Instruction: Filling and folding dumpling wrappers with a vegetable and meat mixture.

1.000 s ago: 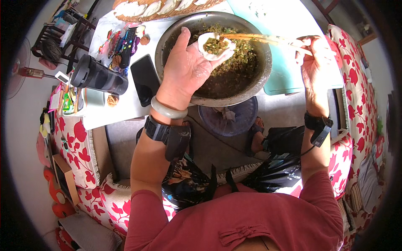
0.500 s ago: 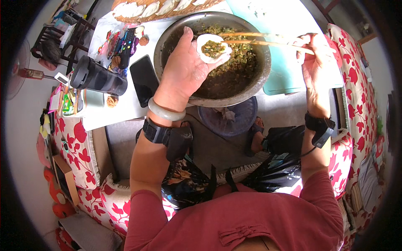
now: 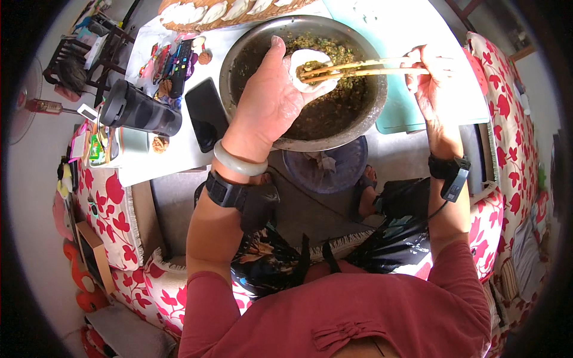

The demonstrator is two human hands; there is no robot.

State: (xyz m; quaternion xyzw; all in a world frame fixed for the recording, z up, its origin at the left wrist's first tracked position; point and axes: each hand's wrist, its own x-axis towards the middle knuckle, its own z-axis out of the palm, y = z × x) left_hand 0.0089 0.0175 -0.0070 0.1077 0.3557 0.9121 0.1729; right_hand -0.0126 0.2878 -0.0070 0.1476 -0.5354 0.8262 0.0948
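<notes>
My left hand (image 3: 265, 98), thumb up, cups a round white dumpling wrapper (image 3: 297, 59) above the left part of a wide metal bowl (image 3: 233, 56). A little chopped filling lies in the wrapper. Between the fingers of my right hand (image 3: 434, 86) is a pair of wooden chopsticks (image 3: 379, 67), which reach left across the bowl. Their tips rest in the wrapper, on the filling. Inside the bowl is a mass of green and brown chopped filling (image 3: 349, 98), heaped toward the far and right sides.
A woven tray (image 3: 233, 21) of shaped dumplings lies at the far edge. Left of the bowl are a black phone (image 3: 206, 113), a dark tumbler (image 3: 140, 110) and a remote control (image 3: 179, 74). A pale green board (image 3: 400, 110) is at right. Below stands a blue bin (image 3: 325, 173).
The chopsticks have moved left and their tips have come down into the wrapper. My right hand has shifted left with them. The wrapper is tilted more, and my left hand is slightly further right.
</notes>
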